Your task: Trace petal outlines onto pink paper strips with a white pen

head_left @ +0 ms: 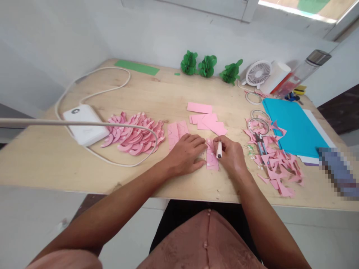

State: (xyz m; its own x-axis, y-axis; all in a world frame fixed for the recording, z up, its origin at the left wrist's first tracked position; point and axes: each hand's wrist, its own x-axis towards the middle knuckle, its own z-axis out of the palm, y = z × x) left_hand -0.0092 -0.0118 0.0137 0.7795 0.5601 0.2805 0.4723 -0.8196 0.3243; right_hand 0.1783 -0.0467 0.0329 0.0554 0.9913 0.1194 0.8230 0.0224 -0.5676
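Note:
My right hand is closed round a white pen, over the right side of a small pink paper strip. Dark curved lines are drawn on that strip. My left hand lies flat at the strip's left edge, fingers stretched out. Just beyond it are pink paper pieces with similar curved outlines, partly under the fingers. Farther back lie several plain pink paper rectangles, overlapping. The pen's tip is hidden by my right hand.
Left, a pile of cut pink petals lies by a white power bank; its cable crosses the view. Right are pink scraps, scissors and a blue folder. Green paper shapes, a fan and a bottle stand behind.

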